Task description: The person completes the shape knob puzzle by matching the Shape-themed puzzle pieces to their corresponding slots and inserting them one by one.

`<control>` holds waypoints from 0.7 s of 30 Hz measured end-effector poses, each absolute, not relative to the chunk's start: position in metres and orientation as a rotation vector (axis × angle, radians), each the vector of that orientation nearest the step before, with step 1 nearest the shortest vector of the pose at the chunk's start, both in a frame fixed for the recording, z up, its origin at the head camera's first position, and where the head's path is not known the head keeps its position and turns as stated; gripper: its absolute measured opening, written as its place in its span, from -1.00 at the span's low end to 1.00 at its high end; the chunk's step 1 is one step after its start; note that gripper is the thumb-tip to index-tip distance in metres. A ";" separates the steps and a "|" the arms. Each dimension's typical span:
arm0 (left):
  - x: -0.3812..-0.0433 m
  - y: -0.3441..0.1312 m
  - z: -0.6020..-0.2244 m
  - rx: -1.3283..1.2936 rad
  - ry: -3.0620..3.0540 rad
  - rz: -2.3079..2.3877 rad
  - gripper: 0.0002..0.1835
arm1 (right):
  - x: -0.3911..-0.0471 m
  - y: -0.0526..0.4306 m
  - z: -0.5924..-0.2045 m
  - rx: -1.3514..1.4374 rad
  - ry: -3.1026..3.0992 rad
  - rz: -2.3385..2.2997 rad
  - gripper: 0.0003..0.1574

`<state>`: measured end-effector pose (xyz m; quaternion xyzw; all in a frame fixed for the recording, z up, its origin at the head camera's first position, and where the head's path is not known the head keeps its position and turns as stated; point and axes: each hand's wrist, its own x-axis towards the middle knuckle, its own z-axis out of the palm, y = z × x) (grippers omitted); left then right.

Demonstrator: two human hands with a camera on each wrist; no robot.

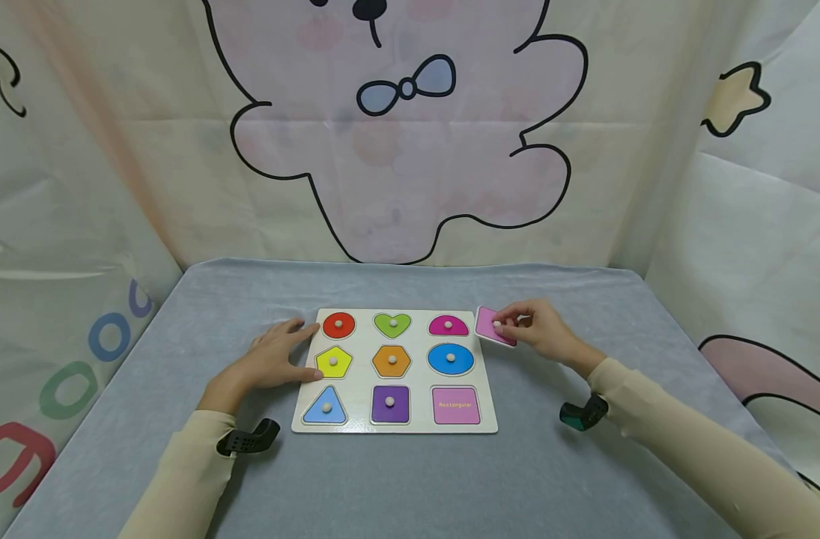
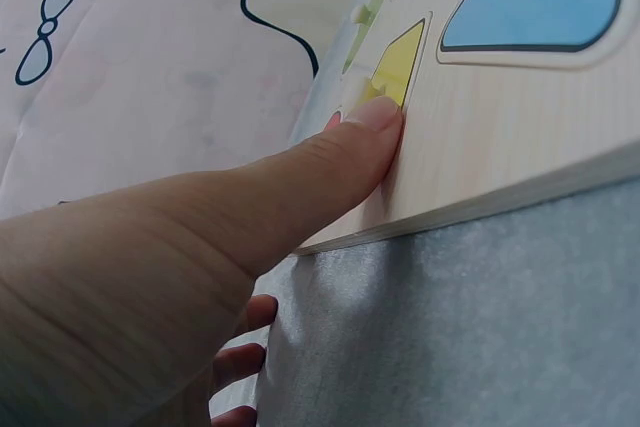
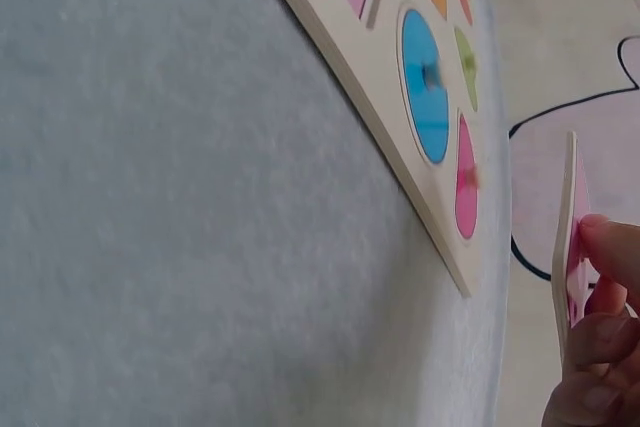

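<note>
A white wooden shape puzzle board lies on the cloth, its coloured pieces each bearing a small knob. My left hand rests at the board's left edge, fingers spread, the thumb on the wood beside the yellow pentagon. Off the board's far right corner, my right hand pinches a pink rectangular puzzle piece by its knob. In the right wrist view that piece stands edge-on, raised above the cloth. The rectangular recess at the near right shows a pink floor with printed lettering.
The board's other recesses hold pieces, among them the red circle, blue oval and purple square. A grey-blue cloth covers the table. Printed curtains hang behind it and at both sides.
</note>
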<state>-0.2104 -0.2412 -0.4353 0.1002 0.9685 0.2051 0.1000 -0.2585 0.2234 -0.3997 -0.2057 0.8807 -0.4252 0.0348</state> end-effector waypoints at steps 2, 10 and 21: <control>-0.211 -0.241 -0.436 0.296 2.862 0.607 0.05 | -0.256 0.221 -0.400 -0.640 2.702 -1.296 -0.75; -0.212 -0.241 -0.436 0.290 2.857 0.595 0.05 | -0.247 0.215 -0.401 -0.664 2.670 -1.288 -0.77; -0.211 -0.240 -0.436 0.283 2.861 0.593 0.05 | -0.233 0.204 -0.405 -0.706 2.604 -1.261 -0.79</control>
